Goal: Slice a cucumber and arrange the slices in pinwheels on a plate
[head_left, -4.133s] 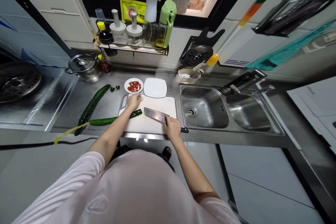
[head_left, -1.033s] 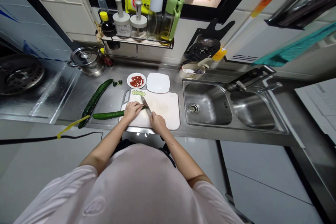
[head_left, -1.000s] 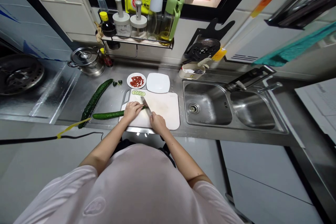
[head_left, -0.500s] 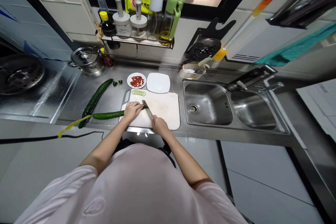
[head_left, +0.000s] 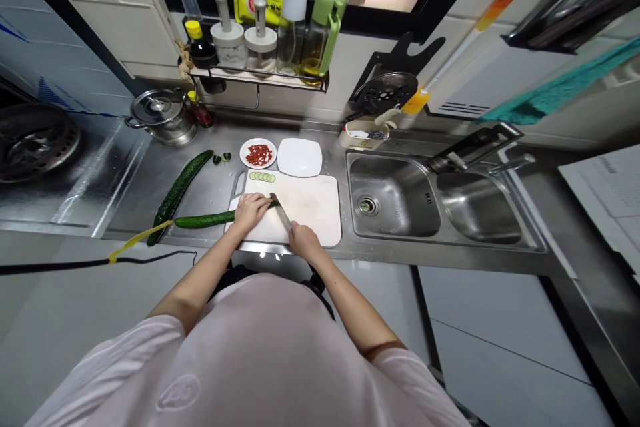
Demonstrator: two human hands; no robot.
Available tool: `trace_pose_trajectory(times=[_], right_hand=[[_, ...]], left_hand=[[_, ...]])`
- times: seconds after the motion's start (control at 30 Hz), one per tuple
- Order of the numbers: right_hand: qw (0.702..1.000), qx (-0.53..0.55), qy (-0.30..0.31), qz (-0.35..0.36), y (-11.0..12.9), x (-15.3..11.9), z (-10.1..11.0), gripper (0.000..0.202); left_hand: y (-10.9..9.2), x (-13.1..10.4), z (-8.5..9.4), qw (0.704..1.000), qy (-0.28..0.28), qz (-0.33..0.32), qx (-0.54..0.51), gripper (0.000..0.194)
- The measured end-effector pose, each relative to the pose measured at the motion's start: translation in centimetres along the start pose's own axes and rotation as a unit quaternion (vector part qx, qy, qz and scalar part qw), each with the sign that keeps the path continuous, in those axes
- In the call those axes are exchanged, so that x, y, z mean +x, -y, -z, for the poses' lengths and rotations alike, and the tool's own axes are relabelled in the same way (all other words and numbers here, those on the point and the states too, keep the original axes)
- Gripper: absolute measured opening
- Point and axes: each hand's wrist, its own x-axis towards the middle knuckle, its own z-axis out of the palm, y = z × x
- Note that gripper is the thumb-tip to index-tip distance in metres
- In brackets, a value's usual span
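Note:
My left hand [head_left: 251,211] is closed over a cucumber [head_left: 204,219], pressing it onto the white cutting board [head_left: 315,213]. The cucumber's long end reaches left past the board's edge. In my right hand [head_left: 304,239] is the handle of a kitchen knife [head_left: 282,213], whose blade lies at the cucumber's right end, close to my left fingertips. Several pale cucumber slices [head_left: 263,177] overlap in a row near the board's top left. A second, whole cucumber [head_left: 181,195] rests on the steel counter to the left, and two small cut-off ends [head_left: 221,158] lie beyond it.
Behind the board stand a plate of chopped red pieces [head_left: 259,154] and a white square dish [head_left: 300,157]. A lidded pot [head_left: 163,117] is at back left, a double sink [head_left: 395,197] at right. A rack of bottles and jars [head_left: 260,73] hangs above.
The whole view has shifted slightly. Both hands, the knife and the cucumber keep nearly the same places on the board.

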Motion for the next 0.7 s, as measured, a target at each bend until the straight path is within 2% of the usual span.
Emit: trace_pose_trajectory(times=[0.43, 0.7], right_hand=[[1.0, 0.015, 0.005, -0.003, 1.1, 1.5, 0.8, 0.025], [1.0, 0.014, -0.005, -0.002, 2.3, 3.5, 1.2, 0.028]], left_hand=[[0.1, 0.0, -0.1, 1.0, -0.003, 0.002, -0.001, 0.029], [0.3, 0.0, -0.2, 1.0, 0.0, 0.003, -0.002, 0.028]])
